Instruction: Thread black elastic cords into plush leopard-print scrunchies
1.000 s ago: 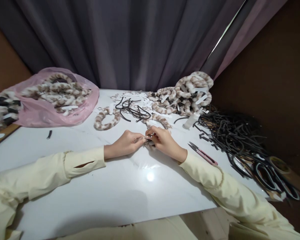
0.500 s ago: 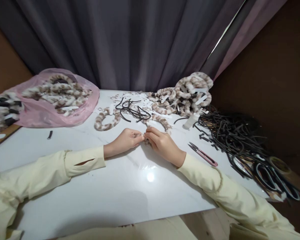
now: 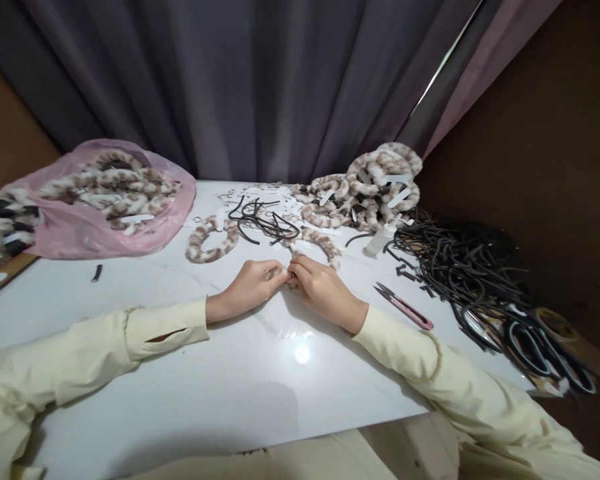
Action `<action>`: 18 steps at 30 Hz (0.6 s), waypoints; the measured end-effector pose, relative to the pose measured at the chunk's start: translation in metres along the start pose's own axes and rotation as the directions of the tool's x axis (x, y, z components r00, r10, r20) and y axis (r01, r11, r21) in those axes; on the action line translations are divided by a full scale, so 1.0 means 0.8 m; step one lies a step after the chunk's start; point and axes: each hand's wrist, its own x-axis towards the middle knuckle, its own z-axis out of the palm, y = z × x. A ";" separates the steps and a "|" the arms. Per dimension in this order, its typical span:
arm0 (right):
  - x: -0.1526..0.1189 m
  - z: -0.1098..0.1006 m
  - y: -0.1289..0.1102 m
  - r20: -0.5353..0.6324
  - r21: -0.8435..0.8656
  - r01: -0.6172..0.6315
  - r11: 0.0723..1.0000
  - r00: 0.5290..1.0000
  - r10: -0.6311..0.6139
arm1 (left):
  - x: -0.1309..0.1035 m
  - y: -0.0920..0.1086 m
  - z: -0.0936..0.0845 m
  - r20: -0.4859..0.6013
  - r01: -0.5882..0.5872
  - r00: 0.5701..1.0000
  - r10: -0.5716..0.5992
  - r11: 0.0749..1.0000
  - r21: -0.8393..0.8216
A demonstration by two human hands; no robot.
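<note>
My left hand is closed, with brown-and-white fur of a furry tube showing between its thumb and fingers. Pressed up against it, my right hand pinches at the same spot; a small dark bit shows at the fingertips, too tiny to name. Just behind the right hand curves a furry ring; whether it joins the held fur I cannot tell. Another furry ring with a white tag lies beyond my left hand. Black cords lie loosely behind both hands.
Pink-handled thread snips and a small clear bottle lie to the right, near a heap of black cords. Furry rings are piled at the back right. A pink plastic bag holds more at left.
The whole view has shifted slightly. Both hands stay together at the same place, with only a small movement of the fingers.
</note>
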 end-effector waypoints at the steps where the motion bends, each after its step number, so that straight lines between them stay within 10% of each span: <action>1: 0.000 0.000 0.001 -0.006 -0.014 0.011 1.000 1.000 -0.011 | 0.000 0.001 0.000 -0.013 0.019 1.000 -0.019 1.000 0.013; 11: -0.003 0.001 0.003 -0.099 -0.181 0.115 0.977 0.986 -0.135 | 0.004 -0.005 0.000 -0.007 -0.033 0.999 0.034 0.999 0.032; 18: -0.006 0.005 0.009 -0.125 0.014 0.071 0.997 0.990 -0.069 | 0.004 -0.003 -0.004 0.067 0.079 0.996 -0.067 0.978 -0.193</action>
